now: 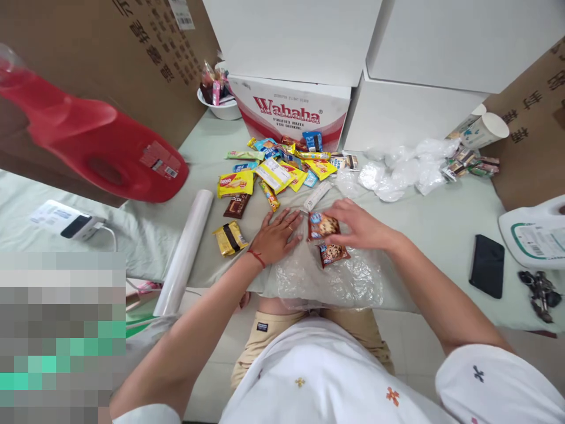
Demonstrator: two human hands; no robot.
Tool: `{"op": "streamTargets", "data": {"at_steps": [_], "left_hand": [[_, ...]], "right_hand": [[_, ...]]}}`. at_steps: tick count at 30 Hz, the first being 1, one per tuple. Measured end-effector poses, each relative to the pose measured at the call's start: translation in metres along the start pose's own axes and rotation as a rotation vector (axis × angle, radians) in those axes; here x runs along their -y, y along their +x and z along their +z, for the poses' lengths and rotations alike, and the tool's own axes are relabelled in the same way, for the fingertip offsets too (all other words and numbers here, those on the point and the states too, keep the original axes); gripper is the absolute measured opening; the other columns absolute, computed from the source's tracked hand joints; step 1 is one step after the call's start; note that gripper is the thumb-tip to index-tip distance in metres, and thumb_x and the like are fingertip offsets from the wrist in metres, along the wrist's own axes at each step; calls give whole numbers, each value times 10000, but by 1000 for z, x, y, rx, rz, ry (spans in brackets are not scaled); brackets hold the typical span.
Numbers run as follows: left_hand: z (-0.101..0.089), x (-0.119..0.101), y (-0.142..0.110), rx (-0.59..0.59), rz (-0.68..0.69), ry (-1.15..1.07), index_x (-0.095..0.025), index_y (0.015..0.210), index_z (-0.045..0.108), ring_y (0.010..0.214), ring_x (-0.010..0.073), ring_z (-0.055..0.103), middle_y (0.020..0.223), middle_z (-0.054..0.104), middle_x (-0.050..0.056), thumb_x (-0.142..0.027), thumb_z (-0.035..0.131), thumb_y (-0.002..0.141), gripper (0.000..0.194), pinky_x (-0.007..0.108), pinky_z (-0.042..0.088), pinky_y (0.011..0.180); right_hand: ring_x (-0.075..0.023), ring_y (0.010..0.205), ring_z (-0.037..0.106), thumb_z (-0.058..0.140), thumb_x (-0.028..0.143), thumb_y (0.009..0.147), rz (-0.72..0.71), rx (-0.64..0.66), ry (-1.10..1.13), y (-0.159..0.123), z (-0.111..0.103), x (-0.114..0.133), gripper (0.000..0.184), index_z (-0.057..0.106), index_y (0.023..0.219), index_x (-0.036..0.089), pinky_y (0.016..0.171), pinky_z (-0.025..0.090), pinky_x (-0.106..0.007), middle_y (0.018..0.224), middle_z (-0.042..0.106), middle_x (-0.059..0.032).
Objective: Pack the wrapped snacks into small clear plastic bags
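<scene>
Near the front edge of the bench (441,224), I've got the right hand (364,225) pinching a brown snack packet (320,226), thumb opposite fingers, apparently for grip; its matching packet (336,255) sits at five o'clock on the clear bag (353,281). At nine o'clock, the left hand (274,237) lies flat, fingers spread, likely steadying the bag. What's under that palm I can't tell; pixelation (62,341) hides my eight o'clock corner.

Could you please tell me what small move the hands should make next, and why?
Probably the right hand should settle its brown cookie packet beside the similar packet: that one already lies on the clear plastic, and the left hand rests palm down by the plastic's edge, where it could steady it.
</scene>
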State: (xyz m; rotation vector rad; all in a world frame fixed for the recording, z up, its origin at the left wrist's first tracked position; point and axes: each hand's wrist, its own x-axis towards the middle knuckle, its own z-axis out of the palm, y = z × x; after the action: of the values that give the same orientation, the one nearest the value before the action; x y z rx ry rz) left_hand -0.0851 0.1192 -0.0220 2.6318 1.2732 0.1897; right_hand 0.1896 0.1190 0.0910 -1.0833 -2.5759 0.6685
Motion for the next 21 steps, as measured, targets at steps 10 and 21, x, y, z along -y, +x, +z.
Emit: {"op": "streamTargets", "data": {"at_steps": [10,21], "left_hand": [[-23,-5,9,-227,-136,-106,-235,1351,651,1394,315,463,1520,569,89,-392,385,1039,439,537,388,1112],[-18,-19,42,-108,-263,51,-178,1086,734,1098,357,601,975,741,138,-358,594,868,315,589,333,1075]], "right_hand": [[-340,1170,491,694,491,905,26,168,-105,-45,34,-13,705,501,1511,188,970,401,-476,1432,572,-186],[-333,1183,501,612,142,857,252,126,-341,21,33,-57,326,699,1171,129,998,335,-421,1099,709,-160]]}}
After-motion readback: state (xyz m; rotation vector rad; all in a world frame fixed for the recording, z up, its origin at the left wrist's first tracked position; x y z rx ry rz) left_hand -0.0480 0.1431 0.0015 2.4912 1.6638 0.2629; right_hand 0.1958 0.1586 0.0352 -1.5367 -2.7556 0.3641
